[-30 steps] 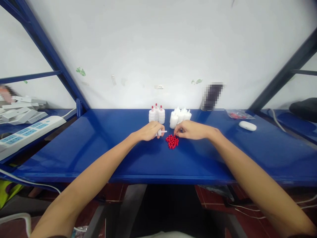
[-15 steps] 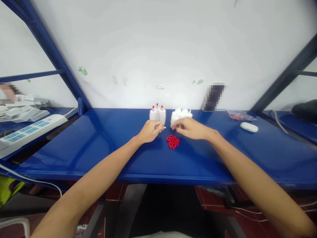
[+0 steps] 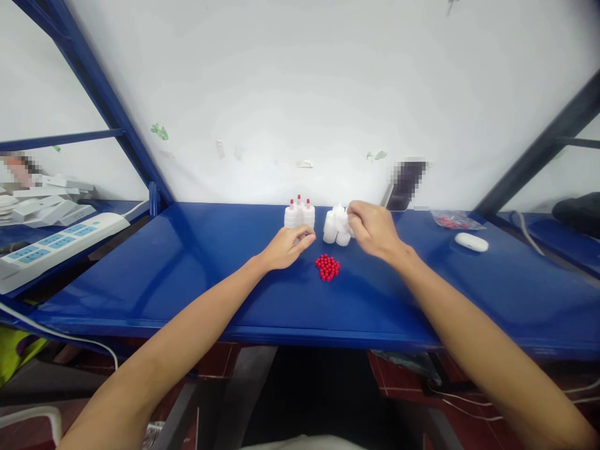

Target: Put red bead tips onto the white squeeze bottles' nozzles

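Beside the white bottles with red tips (image 3: 292,219), my left hand (image 3: 288,247) rests low with its thumb and fingers pressed together. Whatever sits in that pinch, if anything, is hidden. My right hand (image 3: 374,228) is closed at the right side of a cluster of white squeeze bottles (image 3: 330,226) without red tips. Its fingers grip the upper part of one white bottle, mostly covered by the hand. A small pile of red caps (image 3: 327,267) lies on the blue table in front of both groups, between my forearms.
On the blue table (image 3: 187,269), a white oval case (image 3: 471,242) and a clear bag with red pieces (image 3: 454,220) lie to the right. A phone (image 3: 407,187) leans on the wall. At far left are a power strip (image 3: 60,247) and white boxes (image 3: 51,209).
My right hand has risen and shifted right, from the front of the untipped bottles to their right side. The small white piece at my left fingertips no longer shows. The red pile is unchanged.
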Available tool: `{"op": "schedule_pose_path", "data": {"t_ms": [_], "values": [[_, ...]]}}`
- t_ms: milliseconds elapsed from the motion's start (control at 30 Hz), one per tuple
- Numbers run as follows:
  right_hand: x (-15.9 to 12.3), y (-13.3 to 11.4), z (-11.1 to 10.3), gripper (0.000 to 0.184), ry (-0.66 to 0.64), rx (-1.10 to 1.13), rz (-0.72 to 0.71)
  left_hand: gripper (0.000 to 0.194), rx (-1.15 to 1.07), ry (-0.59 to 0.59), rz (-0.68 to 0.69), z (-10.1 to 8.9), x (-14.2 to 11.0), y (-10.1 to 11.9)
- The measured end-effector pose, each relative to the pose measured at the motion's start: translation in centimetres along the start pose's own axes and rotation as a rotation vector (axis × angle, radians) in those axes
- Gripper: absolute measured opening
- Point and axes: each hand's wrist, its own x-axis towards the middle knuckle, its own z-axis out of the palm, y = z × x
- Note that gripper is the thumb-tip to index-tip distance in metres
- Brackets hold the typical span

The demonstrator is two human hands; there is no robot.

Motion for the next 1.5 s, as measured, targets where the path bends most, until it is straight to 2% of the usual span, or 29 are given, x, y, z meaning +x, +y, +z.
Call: {"op": "schedule_pose_path", "data": {"t_ms": [100,200,467,567,633,733,867,967,1133,1233,1333,1400,1500], "values": [[0.4,1.4,-0.5,0.023,-0.067,-0.159,0.136,0.036,-0.07,-0.029,-0.029,-0.1,0.2,-0.2],[0.5,1.9,-0.4,0.023,-0.15,-0.222,0.208,0.036,-0.112,-0.024,-0.021,-0.3,0.2,-0.2],[0.5,1.9,0.4,0.027,-0.248,-0.239,0.252,0.035,-0.074,0.099,0.047,-0.5,0.2,-0.1],[0.5,2.1,0.3,0.029,-0.232,-0.227,0.258,0.034,-0.047,0.155,0.099,-0.7,0.1,0.1],[0.4,2.1,0.2,0.031,-0.182,-0.18,0.231,0.033,-0.005,0.155,0.134,-0.8,-0.1,0.2],[0.1,1.3,0.0,0.03,-0.138,-0.03,0.087,0.031,0.021,0.13,0.135,-0.6,-0.4,0.2],[-0.5,-1.1,0.8,0.027,-0.226,0.129,-0.117,0.028,-0.066,0.133,0.044,0.2,-0.3,0.5],[-1.0,-2.9,1.8,0.026,-0.312,0.155,-0.214,0.025,-0.151,0.109,0.019,0.6,-0.1,1.0],[-1.4,-4.0,2.8,0.026,-0.28,0.091,-0.278,0.037,-0.219,0.14,-0.002,0.6,-0.2,1.5],[-1.4,-4.1,3.0,0.029,-0.267,0.044,-0.339,0.041,-0.168,0.168,0.044,0.7,-0.3,1.6],[-1.2,-4.1,2.7,0.031,-0.315,0.085,-0.409,0.043,-0.049,0.175,0.098,0.6,-0.2,1.6],[-1.0,-4.0,2.2,0.034,-0.358,0.169,-0.385,0.045,0.039,0.133,0.126,0.3,-0.1,1.4],[-0.6,-3.2,1.3,0.04,-0.431,0.295,-0.27,0.046,0.118,0.085,0.137,-0.5,-0.2,0.9]]}}
